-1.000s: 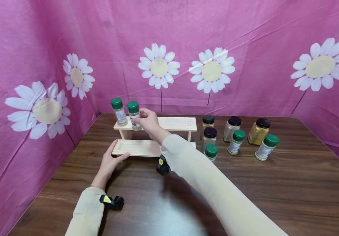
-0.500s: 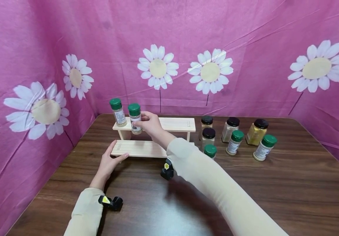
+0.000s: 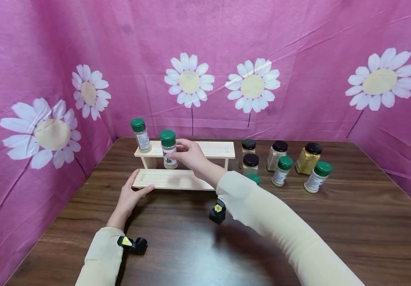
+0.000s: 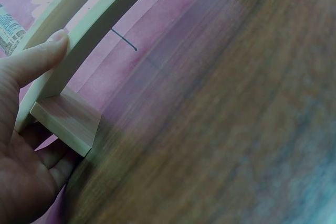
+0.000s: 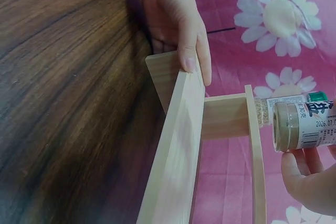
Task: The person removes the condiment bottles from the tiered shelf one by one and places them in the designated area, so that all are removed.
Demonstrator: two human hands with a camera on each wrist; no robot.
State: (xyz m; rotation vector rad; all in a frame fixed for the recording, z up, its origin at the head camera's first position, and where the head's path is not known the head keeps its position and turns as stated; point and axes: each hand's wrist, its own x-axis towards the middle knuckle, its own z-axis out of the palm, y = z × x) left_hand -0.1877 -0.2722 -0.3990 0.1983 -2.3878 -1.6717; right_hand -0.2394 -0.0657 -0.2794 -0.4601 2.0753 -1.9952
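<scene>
My right hand [image 3: 194, 158] pinches a spice jar [image 3: 169, 155] with a green cap and white label. In the head view the jar is upright, in front of the upper tier's front edge. The right wrist view shows the jar's bottom [image 5: 283, 127] apart from the wood. A two-tier wooden rack [image 3: 176, 179] stands on the table. My left hand [image 3: 128, 196] grips the left end of its lower tier; in the left wrist view the thumb lies on the board [image 4: 86, 35] and the fingers go round behind the end support. Another green-capped jar [image 3: 142, 139] stands on the upper tier's left end.
Right of the rack, several jars stand on the brown table [image 3: 176, 246]: black-capped ones such as the yellow-filled jar [image 3: 308, 159], and green-capped ones such as the far-right jar [image 3: 315, 182]. My right forearm partly hides one green cap [image 3: 253, 178]. A pink flowered cloth [image 3: 219, 31] hangs behind.
The jar in my right hand has moved off the upper tier, toward me and slightly right. My left hand stays on the rack's end. The head view has shifted slightly.
</scene>
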